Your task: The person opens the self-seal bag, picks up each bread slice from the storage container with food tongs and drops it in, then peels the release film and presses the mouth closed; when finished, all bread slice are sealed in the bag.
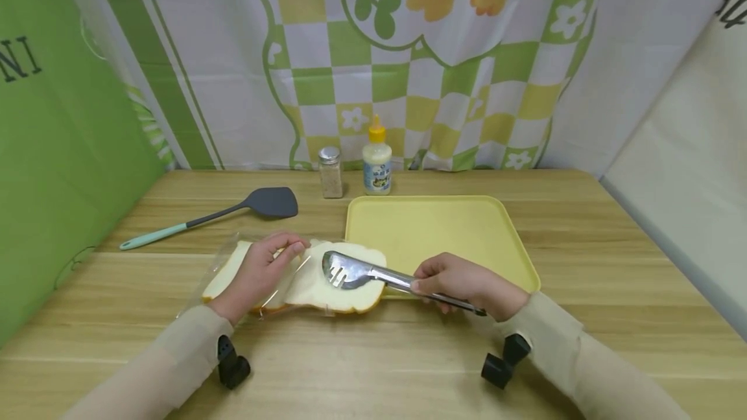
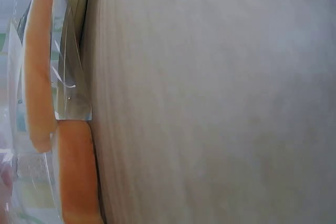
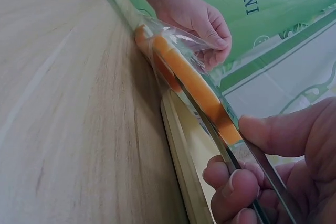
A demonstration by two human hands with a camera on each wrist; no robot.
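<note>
My right hand point(image 1: 458, 280) grips a pair of metal tongs point(image 1: 403, 279) by the arms. One slotted tong head lies over a bread slice point(image 1: 364, 256); the right wrist view shows this slice point(image 3: 194, 85) between the two arms. The slice reaches out of a clear plastic bag point(image 3: 181, 36) and overlaps the tray's near left corner. My left hand point(image 1: 262, 271) pinches the bag's open edge between thumb and fingers. More bread point(image 1: 233, 261) lies inside the bag under that hand. In the left wrist view, two bread crusts point(image 2: 39, 66) show through the plastic.
A yellow tray point(image 1: 432, 198) lies on the wooden table point(image 1: 373, 374), right of the bag. Behind it stand a squeeze bottle point(image 1: 377, 164) with a yellow tip and a glass shaker point(image 1: 331, 174). A dark spatula point(image 1: 271, 203) with a mint handle lies back left. A patterned curtain point(image 1: 408, 83) hangs behind.
</note>
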